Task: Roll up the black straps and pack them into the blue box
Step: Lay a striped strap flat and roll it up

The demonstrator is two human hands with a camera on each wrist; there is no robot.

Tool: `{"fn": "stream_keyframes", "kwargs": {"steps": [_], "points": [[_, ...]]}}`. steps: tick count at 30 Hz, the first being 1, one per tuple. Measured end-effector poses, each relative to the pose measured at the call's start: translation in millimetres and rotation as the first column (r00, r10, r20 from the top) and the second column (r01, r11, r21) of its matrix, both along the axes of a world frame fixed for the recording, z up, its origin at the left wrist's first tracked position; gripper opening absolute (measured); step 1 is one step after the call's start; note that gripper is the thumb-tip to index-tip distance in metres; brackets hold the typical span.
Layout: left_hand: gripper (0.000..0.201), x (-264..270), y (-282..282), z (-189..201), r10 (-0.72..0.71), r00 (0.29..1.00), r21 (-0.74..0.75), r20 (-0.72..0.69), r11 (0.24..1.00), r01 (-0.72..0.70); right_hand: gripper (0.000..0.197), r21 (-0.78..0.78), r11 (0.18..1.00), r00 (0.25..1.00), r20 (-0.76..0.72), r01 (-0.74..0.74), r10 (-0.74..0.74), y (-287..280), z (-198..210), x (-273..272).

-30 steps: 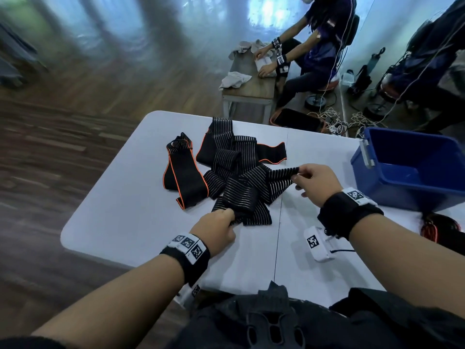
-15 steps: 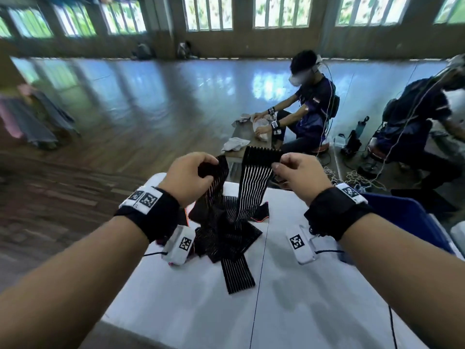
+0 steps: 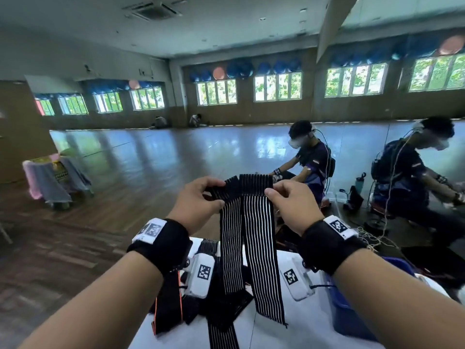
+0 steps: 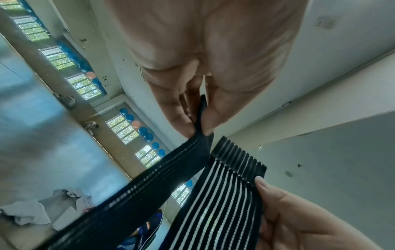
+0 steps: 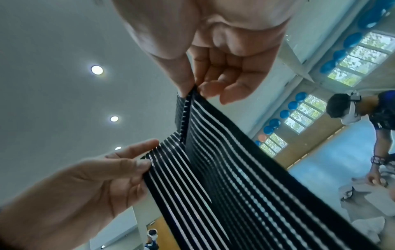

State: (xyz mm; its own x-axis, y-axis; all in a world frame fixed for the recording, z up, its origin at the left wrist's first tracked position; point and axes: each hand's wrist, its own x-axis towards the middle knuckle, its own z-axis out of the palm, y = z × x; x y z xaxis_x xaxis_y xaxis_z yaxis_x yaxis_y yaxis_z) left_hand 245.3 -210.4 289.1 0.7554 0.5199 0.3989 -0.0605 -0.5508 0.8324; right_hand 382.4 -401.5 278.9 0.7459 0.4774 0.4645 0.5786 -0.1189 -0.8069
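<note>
The striped black strap (image 3: 247, 222) is hanging in the air above the white table (image 3: 264, 331), folded over at its top so two lengths are trailing down. The left hand (image 3: 196, 205) is pinching one top corner between thumb and fingertips, and the right hand (image 3: 289, 205) is pinching the other. The blue box (image 3: 352, 311) is sitting low on the right (mostly hidden by the right arm). The trailing lengths are lying among the other straps (image 3: 176, 306), so rolling now risks snagging them.

Large hall, glossy wooden floor (image 3: 156, 172), window row (image 3: 276, 86), balloons (image 3: 219, 73)
</note>
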Motion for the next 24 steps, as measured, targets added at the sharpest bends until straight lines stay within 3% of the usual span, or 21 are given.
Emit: {"fn": "stream_keyframes", "kwargs": {"steps": [6, 13, 17, 24], "points": [[0.074, 8.1, -48.3, -11.1, -0.097, 0.993, -0.19, 0.062, 0.976, 0.107, 0.011, -0.03, 0.996, 0.991, 0.106, 0.085, -0.082, -23.1, -16.5, -10.1], [0.071, 26.1, -82.9, -29.0, -0.166, 0.978, -0.356, 0.122, 0.913, 0.2, 0.006, 0.064, 0.998, 1.0, -0.016, -0.008, 0.009, -34.8, -39.0, -20.9], [0.075, 35.0, -85.7, -34.4, -0.152, 0.977, -0.351, 0.148, 0.916, 0.196, 0.019, 0.188, 0.979, 0.989, -0.111, -0.077, 0.1, -40.3, -46.0, -24.4], [0.051, 44.2, -80.1, -35.1, -0.216, 0.955, -0.297, 0.205, 0.916, 0.271, 0.022, 0.323, 0.942, 0.978, -0.153, -0.085, 0.141, -37.0, -40.7, -37.2]]}}
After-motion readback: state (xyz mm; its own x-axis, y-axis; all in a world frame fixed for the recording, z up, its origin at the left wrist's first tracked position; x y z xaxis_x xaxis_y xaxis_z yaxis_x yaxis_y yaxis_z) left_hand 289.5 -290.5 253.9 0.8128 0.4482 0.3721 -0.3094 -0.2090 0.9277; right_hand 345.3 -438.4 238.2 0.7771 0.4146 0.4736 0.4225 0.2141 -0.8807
